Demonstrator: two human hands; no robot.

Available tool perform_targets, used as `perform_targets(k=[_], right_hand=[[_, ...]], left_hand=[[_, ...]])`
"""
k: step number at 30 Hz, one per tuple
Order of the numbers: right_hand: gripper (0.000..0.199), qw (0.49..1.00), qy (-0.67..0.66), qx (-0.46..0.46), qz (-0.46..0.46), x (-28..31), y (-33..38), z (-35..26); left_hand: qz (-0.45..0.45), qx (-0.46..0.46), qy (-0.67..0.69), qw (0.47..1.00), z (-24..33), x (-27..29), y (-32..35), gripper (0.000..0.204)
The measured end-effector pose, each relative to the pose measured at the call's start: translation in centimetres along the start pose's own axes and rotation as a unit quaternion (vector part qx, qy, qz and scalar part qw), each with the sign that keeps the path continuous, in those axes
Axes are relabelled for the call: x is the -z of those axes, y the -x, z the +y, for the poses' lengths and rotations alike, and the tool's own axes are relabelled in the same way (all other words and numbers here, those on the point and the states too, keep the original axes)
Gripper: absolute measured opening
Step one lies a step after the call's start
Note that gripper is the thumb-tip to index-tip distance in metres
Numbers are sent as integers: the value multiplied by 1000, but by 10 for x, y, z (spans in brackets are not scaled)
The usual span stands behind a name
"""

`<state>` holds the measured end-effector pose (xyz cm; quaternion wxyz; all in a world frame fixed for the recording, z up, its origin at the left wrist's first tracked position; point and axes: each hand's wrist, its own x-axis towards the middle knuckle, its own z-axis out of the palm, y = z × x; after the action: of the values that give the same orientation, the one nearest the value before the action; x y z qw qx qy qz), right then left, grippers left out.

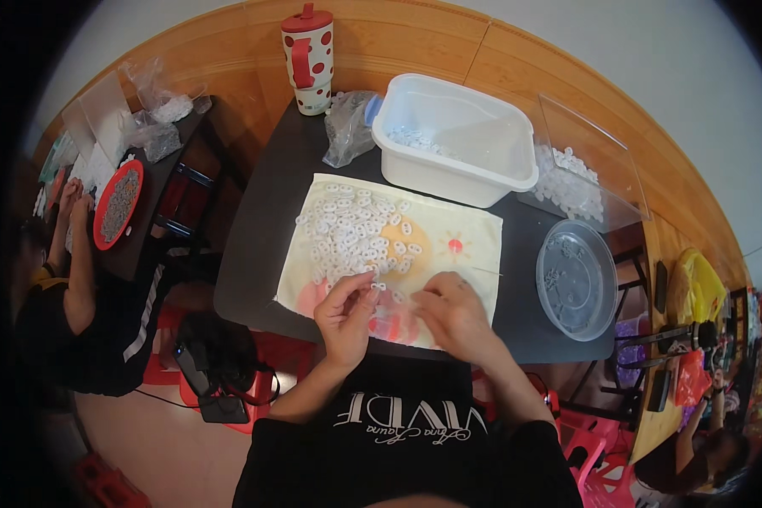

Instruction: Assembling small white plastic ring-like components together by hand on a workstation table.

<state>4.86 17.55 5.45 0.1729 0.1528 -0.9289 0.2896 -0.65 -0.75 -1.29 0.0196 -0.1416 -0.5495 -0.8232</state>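
My left hand (pixel 345 326) pinches a small white plastic piece (pixel 380 287) with two holes between thumb and forefinger, above the near part of a pale yellow cloth (pixel 474 224). My right hand (pixel 455 311) is just to the right of it, over the cloth, with its fingers bent inward. Motion smears those fingertips, so whether they hold anything does not show. A heap of similar white two-holed pieces (pixel 343 229) spreads over the left half of the cloth, beyond my left hand. Beyond my right hand lies a thin, straight metal-looking tool (pixel 486 272).
Behind the cloth stands a white tub (pixel 457 176) with small pieces inside. A round clear dish (pixel 576 284) and a clear box (pixel 567 184) of white parts are at the right. A spotted tumbler (pixel 310 63) and plastic bag (pixel 350 127) stand back left. Other people work at both sides.
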Motion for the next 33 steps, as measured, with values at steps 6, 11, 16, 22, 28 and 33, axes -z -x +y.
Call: perform_targets(k=[6,11,16,22,28,33], right_hand=[[13,996,88,-19,9,-34,-10,-10],[12,997,78,-6,-9,-34,-10,-5],[21,996,86,1,-37,-24,-10,-6],[21,998,1,-26,-63,-8,-7,5],[17,932,-324,-163,-15,8,5,15],[14,896,-386,-217,11,9,17,23]], left_hand=[[-3,-5,1,1000,-1,-1,0,26],[-34,3,-10,999,3,0,1,25],[-49,14,-21,998,6,0,1,25],[-63,9,-21,998,4,0,1,27],[-102,50,-16,993,11,-6,0,30],[-170,117,20,978,21,-12,0,32]])
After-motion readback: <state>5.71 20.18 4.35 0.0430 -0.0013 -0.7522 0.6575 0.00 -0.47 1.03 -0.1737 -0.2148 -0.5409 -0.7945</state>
